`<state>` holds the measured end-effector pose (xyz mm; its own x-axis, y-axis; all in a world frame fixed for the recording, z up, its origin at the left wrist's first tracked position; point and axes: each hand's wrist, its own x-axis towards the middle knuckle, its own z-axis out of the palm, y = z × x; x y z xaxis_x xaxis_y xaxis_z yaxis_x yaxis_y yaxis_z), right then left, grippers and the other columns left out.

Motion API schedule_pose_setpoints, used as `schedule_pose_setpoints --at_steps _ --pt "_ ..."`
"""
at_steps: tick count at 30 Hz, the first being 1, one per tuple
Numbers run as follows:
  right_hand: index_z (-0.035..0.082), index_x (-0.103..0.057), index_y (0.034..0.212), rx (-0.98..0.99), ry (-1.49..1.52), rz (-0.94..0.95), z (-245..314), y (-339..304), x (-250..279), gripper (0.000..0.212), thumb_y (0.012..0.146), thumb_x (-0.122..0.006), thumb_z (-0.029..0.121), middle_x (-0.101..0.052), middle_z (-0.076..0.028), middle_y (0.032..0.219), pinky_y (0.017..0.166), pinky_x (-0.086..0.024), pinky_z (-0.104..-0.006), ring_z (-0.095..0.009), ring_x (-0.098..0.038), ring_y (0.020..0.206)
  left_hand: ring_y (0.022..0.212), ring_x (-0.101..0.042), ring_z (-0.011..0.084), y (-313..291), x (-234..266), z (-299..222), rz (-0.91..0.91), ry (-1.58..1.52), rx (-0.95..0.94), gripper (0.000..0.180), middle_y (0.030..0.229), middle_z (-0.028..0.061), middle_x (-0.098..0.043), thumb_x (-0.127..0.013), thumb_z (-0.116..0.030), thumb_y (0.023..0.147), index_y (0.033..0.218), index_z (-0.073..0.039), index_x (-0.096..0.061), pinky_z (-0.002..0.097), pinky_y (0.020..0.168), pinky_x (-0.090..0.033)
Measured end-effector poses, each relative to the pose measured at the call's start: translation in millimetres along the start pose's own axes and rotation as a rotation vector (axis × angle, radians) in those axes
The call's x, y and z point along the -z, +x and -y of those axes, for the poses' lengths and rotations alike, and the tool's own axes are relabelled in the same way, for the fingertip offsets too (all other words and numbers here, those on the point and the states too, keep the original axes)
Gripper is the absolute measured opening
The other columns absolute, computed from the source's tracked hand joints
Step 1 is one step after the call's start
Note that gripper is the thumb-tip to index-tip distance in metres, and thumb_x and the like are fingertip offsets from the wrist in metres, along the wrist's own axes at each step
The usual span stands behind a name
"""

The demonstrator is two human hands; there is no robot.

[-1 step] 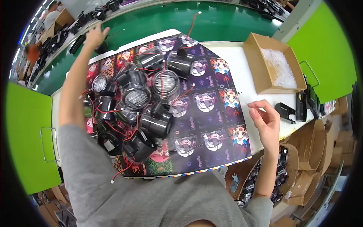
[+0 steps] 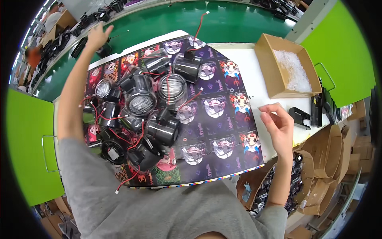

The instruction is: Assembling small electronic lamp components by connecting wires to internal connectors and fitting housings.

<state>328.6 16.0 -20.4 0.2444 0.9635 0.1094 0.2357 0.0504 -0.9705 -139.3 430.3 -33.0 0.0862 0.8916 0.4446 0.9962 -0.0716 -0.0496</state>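
My left hand (image 2: pixel 96 38) reaches over the green conveyor belt (image 2: pixel 159 24) at the far left. Its fingers are stretched out and apart, beside a dark cylindrical housing (image 2: pixel 104 50) on the belt. My right hand (image 2: pixel 278 125) hovers by the right edge of the printed sheet (image 2: pixel 215 131), thumb and forefinger curled together. Anything between those fingertips is too small to make out. On the sheet's left half lies a pile of black cylindrical housings (image 2: pixel 162 129), some with clear ribbed covers (image 2: pixel 142 103). Thin red and black wires (image 2: pixel 138 139) with white connectors trail from them.
A cardboard box (image 2: pixel 266 71) of small clear plastic pieces (image 2: pixel 293 69) stands on the white table at right. Black plastic parts (image 2: pixel 299 116) lie before it. Below right, an open carton (image 2: pixel 304 179) holds many black parts. Green panels (image 2: pixel 34 147) flank the table.
My left hand has shifted slightly left, and more of the housing beside it shows. My right hand keeps its curled pose. The whole view has shifted slightly.
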Motion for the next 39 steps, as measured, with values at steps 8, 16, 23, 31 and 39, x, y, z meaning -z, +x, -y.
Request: schedule_pose_setpoints --at_steps 8,16,23,31,39 --pt "0.0 -0.066 0.09 0.205 -0.555 0.086 -9.1 42.6 -5.1 0.013 0.077 -0.063 0.003 -0.053 -0.01 0.076 0.054 -0.043 -0.0295 -0.018 -0.053 0.057 0.093 -0.059 0.0228 -196.3 232.2 -175.0 0.195 -0.517 -0.549 0.035 0.096 0.0115 -0.062 -0.066 -0.019 0.074 0.103 0.0 -0.06 0.0342 0.087 -0.042" --pt "-0.001 -0.058 0.078 0.563 -0.991 0.213 -17.2 56.9 -29.4 0.008 0.074 -0.06 0.006 -0.052 -0.012 0.088 0.057 -0.05 -0.0395 -0.03 -0.06 0.065 0.116 -0.044 0.0346 -322.4 233.1 -192.5 0.087 -0.046 -0.413 0.055 0.123 0.0205 -0.048 -0.067 -0.03 0.072 0.116 0.001 -0.053 0.0536 0.099 -0.029" --pt "0.001 -0.059 0.081 0.59 -0.743 0.142 0.0 51.1 -33.4 0.006 0.078 -0.063 0.004 -0.054 -0.01 0.081 0.051 -0.046 -0.0338 -0.023 -0.057 0.059 0.104 -0.05 0.0296 -335.4 213.6 -213.1 -0.105 -0.07 -0.318 0.055 0.108 0.0146 -0.053 -0.068 -0.042 0.068 0.103 -0.002 -0.06 0.0539 0.094 -0.032" --pt "0.001 -0.064 0.088 0.057 -0.019 0.37 26.2 29.8 -44.8 0.009 0.08 -0.062 -0.003 -0.044 0.008 0.061 0.046 -0.025 -0.0161 0.002 -0.031 0.052 0.079 -0.049 0.021 -306.3 206.0 -224.8 -0.078 -0.267 -0.342 0.012 0.075 0.004 -0.049 -0.064 -0.017 0.074 0.077 -0.006 -0.061 0.0423 0.08 -0.035" --pt "0.002 -0.066 0.097 0.484 -0.174 0.471 41.4 11.9 -71.1 0.025 0.074 -0.062 -0.007 -0.057 -0.005 0.086 0.047 -0.04 -0.0178 -0.005 -0.051 0.061 0.058 -0.052 0.0162 -318.1 205.2 -238.5 -0.128 -0.718 -0.246 0.011 0.062 0.0029 -0.054 -0.069 -0.008 0.072 0.076 -0.007 -0.058 0.0291 0.053 -0.042"
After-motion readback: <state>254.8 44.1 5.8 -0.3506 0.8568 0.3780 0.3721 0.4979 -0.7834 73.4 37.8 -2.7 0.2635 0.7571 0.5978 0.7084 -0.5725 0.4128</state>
